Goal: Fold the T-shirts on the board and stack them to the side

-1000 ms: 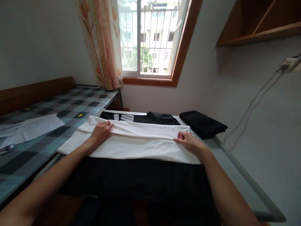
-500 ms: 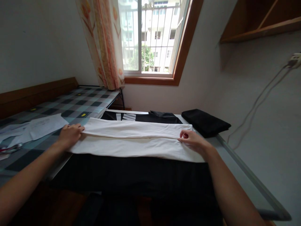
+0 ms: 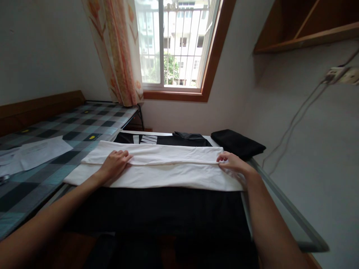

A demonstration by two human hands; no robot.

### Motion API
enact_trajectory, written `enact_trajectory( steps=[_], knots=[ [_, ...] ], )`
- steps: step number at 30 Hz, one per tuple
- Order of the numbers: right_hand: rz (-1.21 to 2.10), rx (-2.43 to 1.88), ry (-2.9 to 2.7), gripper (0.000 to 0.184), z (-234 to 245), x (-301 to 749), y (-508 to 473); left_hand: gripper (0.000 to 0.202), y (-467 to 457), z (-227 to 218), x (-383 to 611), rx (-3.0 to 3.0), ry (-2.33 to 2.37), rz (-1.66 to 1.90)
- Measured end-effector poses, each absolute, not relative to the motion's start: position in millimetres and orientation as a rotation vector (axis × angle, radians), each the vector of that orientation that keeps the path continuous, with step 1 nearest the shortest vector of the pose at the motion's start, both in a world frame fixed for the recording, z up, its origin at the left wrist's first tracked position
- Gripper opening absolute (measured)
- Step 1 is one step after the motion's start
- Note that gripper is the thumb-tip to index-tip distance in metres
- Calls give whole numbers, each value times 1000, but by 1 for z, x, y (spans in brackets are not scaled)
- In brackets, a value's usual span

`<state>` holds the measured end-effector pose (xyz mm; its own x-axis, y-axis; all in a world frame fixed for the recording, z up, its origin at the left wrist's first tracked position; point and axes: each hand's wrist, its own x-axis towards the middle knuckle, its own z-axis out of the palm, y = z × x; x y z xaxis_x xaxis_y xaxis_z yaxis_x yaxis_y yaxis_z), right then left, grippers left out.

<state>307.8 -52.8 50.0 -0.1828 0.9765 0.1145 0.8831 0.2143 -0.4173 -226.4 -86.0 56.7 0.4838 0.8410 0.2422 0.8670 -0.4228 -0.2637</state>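
Observation:
A white folded garment [image 3: 168, 173] lies in a long strip across the table, with a fold line running along its length. My left hand [image 3: 116, 163] is closed on that fold, left of the middle, fingers curled and partly hidden. At the right end, my right hand [image 3: 231, 162] pinches the same fold between thumb and fingers. Beneath the white cloth spreads a black garment [image 3: 168, 209] whose near part hangs toward me. Its far part, a black cloth with white stripes [image 3: 129, 138], shows beyond.
A folded black cloth [image 3: 238, 144] rests at the table's back right. To the left is a bed with a checked cover [image 3: 106, 121], bearing papers [image 3: 45, 151]. A window [image 3: 179, 48] with a curtain [image 3: 120, 52] is ahead. Cables [image 3: 294, 119] hang on the right wall.
My left hand has moved right along the fold, from the garment's left end. My right hand stays near the right end, fingers still at the fold. The view has turned slightly right.

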Motion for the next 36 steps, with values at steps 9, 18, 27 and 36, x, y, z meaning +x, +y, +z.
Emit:
enact_trajectory(
  steps=[9, 18, 27, 36],
  knots=[
    [366, -1652, -2110, 12, 65, 305, -56, 13, -68, 58, -101, -2510, -1205, -159],
    [358, -1667, -2134, 7, 70, 301, -60, 14, -74, 37, -45, -2566, -1209, -475],
    [521, -1835, -2203, 15, 75, 302, -68, 17, -71, 42, -63, -2780, -1150, -453],
    [-147, -1669, -2032, 44, 52, 250, -54, 24, -67, 43, -63, -3037, -1419, -669]
  ],
)
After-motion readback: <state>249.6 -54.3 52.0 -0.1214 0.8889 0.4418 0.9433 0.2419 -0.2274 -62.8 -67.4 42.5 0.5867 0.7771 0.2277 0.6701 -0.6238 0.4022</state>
